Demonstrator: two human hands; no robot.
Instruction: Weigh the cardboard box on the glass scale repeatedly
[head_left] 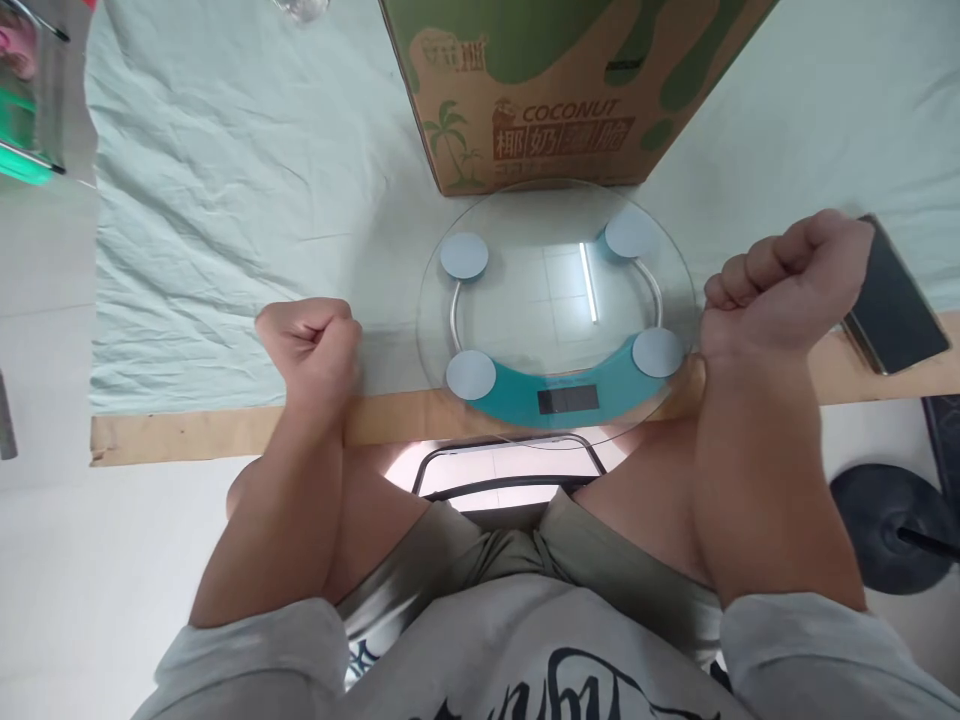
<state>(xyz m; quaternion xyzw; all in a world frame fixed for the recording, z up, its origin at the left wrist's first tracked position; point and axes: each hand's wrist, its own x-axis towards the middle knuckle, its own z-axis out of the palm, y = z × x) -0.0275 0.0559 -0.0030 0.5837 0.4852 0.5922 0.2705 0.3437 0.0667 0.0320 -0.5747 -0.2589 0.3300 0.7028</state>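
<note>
A round glass bathroom scale (517, 300) lies on the table between my hands, its front rim reaching past the wooden edge. It has round pale pads, curved metal bars and a teal strip with a dark, blank display (568, 399). My left hand (311, 340) is closed in a fist on the pale green cloth, to the left of the scale and apart from it. To the scale's right, my right hand (787, 275) is also curled into a fist, its wrist close to the glass rim. Nothing shows in either hand.
A large printed cardboard box (555, 130) stands behind the scale, against its far rim. Beside my right hand lies a dark smartphone (896, 300). A wooden strip (180, 435) edges the table. A rack with a green bin (22, 130) stands at the far left, and a black round base (892, 525) at the right.
</note>
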